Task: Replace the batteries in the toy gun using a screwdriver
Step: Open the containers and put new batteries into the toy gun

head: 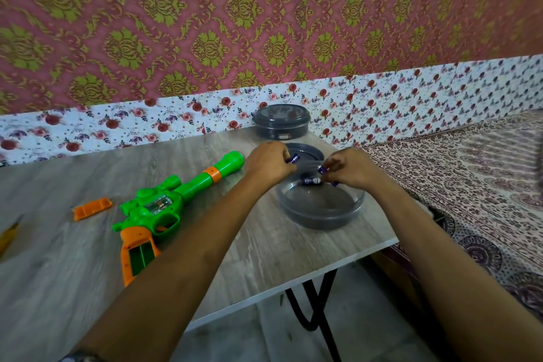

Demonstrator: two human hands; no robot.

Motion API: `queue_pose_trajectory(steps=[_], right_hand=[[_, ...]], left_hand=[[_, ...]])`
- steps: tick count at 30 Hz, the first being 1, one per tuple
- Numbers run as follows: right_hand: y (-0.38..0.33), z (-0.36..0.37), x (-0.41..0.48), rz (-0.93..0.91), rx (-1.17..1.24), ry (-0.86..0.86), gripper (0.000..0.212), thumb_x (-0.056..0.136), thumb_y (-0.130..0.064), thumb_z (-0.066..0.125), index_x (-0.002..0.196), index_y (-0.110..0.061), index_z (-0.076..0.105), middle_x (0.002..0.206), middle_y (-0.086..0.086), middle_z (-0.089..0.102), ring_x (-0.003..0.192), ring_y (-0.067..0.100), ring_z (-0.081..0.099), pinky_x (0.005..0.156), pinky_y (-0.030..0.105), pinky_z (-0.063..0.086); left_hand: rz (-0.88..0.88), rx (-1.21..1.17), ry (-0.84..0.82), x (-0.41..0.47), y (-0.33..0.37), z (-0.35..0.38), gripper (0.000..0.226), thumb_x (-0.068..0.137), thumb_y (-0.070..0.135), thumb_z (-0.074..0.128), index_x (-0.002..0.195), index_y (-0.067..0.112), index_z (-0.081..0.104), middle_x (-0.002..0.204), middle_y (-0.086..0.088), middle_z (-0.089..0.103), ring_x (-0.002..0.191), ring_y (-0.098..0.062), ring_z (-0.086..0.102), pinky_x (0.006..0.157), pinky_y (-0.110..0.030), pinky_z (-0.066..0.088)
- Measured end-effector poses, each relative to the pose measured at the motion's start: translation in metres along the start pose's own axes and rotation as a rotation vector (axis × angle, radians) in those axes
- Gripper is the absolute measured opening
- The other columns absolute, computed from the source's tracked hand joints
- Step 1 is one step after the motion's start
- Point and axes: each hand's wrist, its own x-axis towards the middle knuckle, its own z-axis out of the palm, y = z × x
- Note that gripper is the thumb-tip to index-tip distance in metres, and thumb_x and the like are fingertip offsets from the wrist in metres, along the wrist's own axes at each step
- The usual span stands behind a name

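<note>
Both hands (269,163) (348,169) each pinching a battery (293,159) (322,169) over the battery-holding grey container (320,211).

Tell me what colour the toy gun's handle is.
Orange, on the otherwise green toy gun; its handle shows clearly in the head view.

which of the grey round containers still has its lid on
The far grey container against the floral wall border is lidded. The near one, under both hands, is open, with a purple battery visible over it.
</note>
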Motion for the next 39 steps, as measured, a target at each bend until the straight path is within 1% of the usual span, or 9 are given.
queue_pose_trajectory(steps=[3,7,13,23,27,31,33,36,39], right_hand=[[-0.004,0.006,0.011,-0.015,-0.177,0.008,0.019,0.078,-0.020,0.072,0.095,-0.013,0.070,0.086,0.002,0.064,0.078,0.016,0.059,0.060,0.017,0.040],[-0.012,0.023,0.022,-0.029,-0.441,-0.014,0.025,0.084,-0.027,0.065,0.105,-0.014,0.066,0.103,0.006,0.066,0.089,0.020,0.061,0.075,0.025,0.045],[-0.016,0.039,0.029,-0.015,-0.517,-0.046,0.022,0.089,-0.022,0.057,0.108,-0.013,0.065,0.107,0.012,0.066,0.095,0.025,0.063,0.083,0.034,0.049],[-0.010,0.043,0.034,0.029,-0.477,-0.094,0.020,0.090,-0.019,0.055,0.106,-0.010,0.064,0.102,0.011,0.066,0.084,0.020,0.059,0.077,0.029,0.048],[-0.013,0.030,0.024,0.108,-0.066,-0.046,0.009,0.089,-0.012,0.057,0.086,-0.007,0.064,0.078,0.008,0.060,0.075,0.020,0.056,0.063,0.023,0.044],[-0.043,0.013,0.000,0.314,1.041,0.073,0.012,0.095,-0.006,0.046,0.103,-0.003,0.055,0.086,0.013,0.062,0.079,0.020,0.060,0.065,0.026,0.052],[-0.063,0.009,-0.010,0.400,1.421,0.068,0.014,0.097,-0.006,0.038,0.103,0.000,0.049,0.083,0.012,0.056,0.074,0.019,0.055,0.065,0.029,0.052],[-0.096,0.016,-0.017,0.413,1.518,-0.034,0.020,0.097,-0.013,0.039,0.082,-0.004,0.049,0.071,0.006,0.047,0.057,0.010,0.044,0.045,0.016,0.040],[-0.127,0.040,-0.010,0.336,1.446,-0.153,0.022,0.094,-0.013,0.047,0.073,-0.008,0.051,0.062,0.001,0.042,0.034,0.002,0.037,0.031,0.010,0.025]], left_hand=[[-0.029,-0.033,-0.027,0.000,-0.011,-0.005,0.017,0.078,0.018,0.072,0.093,0.010,0.073,0.101,-0.008,0.071,0.091,-0.022,0.065,0.083,-0.035,0.053],[-0.038,-0.032,-0.075,-0.002,-0.019,-0.001,0.018,0.077,0.015,0.073,0.094,0.010,0.074,0.100,-0.009,0.072,0.091,-0.023,0.066,0.084,-0.035,0.054],[-0.030,-0.052,-0.050,-0.004,-0.022,0.003,0.016,0.077,0.014,0.072,0.091,0.008,0.073,0.095,-0.013,0.072,0.088,-0.026,0.067,0.082,-0.037,0.054],[-0.060,-0.094,-0.019,-0.005,-0.024,0.009,0.017,0.079,0.015,0.070,0.094,0.007,0.071,0.093,-0.014,0.071,0.086,-0.025,0.067,0.082,-0.039,0.055],[-0.096,-0.223,0.003,-0.010,-0.027,0.008,0.017,0.080,0.013,0.071,0.094,0.005,0.072,0.092,-0.014,0.072,0.085,-0.025,0.068,0.084,-0.038,0.055],[-0.200,-0.548,0.145,-0.017,-0.041,-0.006,0.019,0.078,0.007,0.072,0.097,0.004,0.072,0.091,-0.013,0.071,0.080,-0.021,0.064,0.087,-0.036,0.054],[-0.220,-0.663,0.173,-0.023,-0.048,-0.021,0.019,0.080,0.004,0.069,0.099,0.005,0.072,0.081,-0.010,0.067,0.074,-0.017,0.060,0.080,-0.034,0.056],[-0.197,-0.806,0.150,-0.036,-0.060,-0.049,0.019,0.082,-0.005,0.062,0.095,0.007,0.070,0.080,-0.012,0.063,0.065,-0.016,0.061,0.066,-0.028,0.056],[-0.178,-0.786,0.167,-0.053,-0.079,-0.078,0.023,0.080,-0.006,0.065,0.095,0.012,0.067,0.088,-0.013,0.065,0.081,-0.024,0.065,0.081,-0.035,0.057]])
